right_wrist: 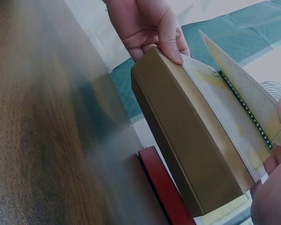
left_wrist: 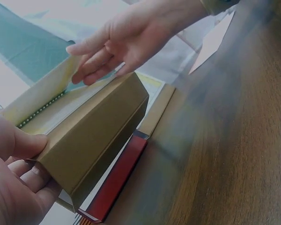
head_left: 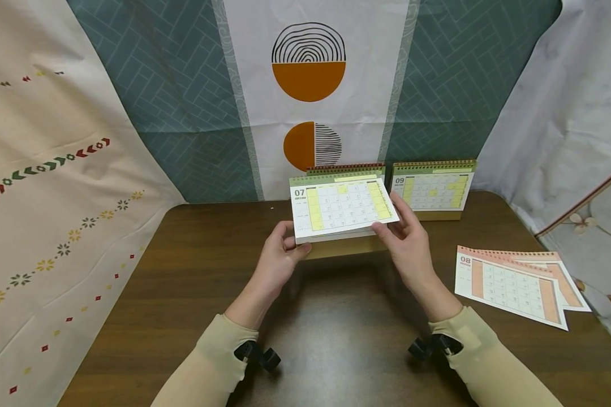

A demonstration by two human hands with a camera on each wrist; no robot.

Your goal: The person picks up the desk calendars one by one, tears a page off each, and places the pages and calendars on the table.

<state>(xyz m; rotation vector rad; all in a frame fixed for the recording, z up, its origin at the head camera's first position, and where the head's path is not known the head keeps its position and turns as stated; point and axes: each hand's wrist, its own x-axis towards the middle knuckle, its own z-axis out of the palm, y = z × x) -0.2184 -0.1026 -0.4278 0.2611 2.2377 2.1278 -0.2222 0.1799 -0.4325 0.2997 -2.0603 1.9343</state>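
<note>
A desk calendar [left_wrist: 96, 136] with a brown cardboard stand is held tilted above the table between both hands. My left hand [head_left: 275, 260] grips the stand at its lower left corner, thumb in front. With my right hand [head_left: 409, 249] I pinch the lower right corner of the green calendar page [head_left: 346, 209] marked 07. That page stands lifted away from the sheets beneath it, hinged on the spiral binding [right_wrist: 246, 110], as the right wrist view shows. Behind it is another spiral-bound calendar [head_left: 346, 168], mostly hidden in the head view; a red base [right_wrist: 160, 187] shows below in the right wrist view.
To the right rear stands a desk calendar [head_left: 433, 189] showing 09. Loose orange calendar sheets [head_left: 509, 288], the top one marked 08, overlap on the right of the brown wooden table [head_left: 193, 316]. Patterned cloth [head_left: 183, 102] hangs behind and at both sides.
</note>
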